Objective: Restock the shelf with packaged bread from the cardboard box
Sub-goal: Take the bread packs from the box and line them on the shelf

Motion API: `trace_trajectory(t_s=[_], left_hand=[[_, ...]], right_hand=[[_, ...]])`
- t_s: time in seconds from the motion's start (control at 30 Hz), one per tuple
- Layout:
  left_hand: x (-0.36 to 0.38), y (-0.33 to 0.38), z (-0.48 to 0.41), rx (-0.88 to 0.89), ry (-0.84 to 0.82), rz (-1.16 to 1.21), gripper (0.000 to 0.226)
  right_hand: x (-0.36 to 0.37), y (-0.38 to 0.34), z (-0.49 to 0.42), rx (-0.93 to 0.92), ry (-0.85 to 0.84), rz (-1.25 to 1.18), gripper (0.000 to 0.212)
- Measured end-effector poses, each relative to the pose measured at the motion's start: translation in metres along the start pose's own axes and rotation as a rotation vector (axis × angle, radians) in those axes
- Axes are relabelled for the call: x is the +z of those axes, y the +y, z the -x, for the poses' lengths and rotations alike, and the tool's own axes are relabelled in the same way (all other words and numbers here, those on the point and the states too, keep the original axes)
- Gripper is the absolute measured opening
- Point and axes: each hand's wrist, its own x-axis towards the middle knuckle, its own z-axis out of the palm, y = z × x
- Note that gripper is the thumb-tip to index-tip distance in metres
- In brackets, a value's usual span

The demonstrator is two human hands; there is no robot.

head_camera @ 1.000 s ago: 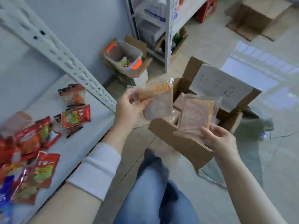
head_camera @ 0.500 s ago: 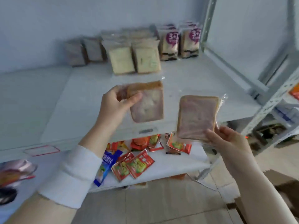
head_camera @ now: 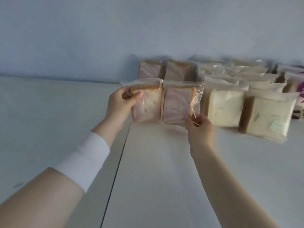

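White shelf: left hand grips left pack, right hand pinches right pack.

No writing can be read — the purple mark on the far-right clear plastic packet is a blur.

The single head-worn camera looks forward and slightly down across the white shelf, close above its surface, facing the back wall.
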Motion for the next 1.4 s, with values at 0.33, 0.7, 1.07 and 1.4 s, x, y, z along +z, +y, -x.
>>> trace_trajectory(t_s=[0.33, 0.7, 1.07, 1.4], left_hand=[[0.046, -0.030, -0.114, 0.048, 0.087, -0.071, 0.025], [0.021, -0.016, -0.079, 0.046, 0.071, -0.210, 0.065], [0.032, 0.045, 0.125, 0.728, -0.809, -1.133, 0.049], [0.210, 0.131, 0.390, 1.120, -1.077, -1.011, 0.041]], right_hand=[[0.080, 0.008, -0.097, -0.030, 0.293, 0.035, 0.035], [0.073, -0.007, -0.053, -0.070, 0.165, 0.560, 0.075], [-0.105, -0.005, 0.132, -0.201, 0.110, 1.095, 0.048], [-0.392, 0.020, 0.273, 0.215, 0.453, 1.170, 0.049]])
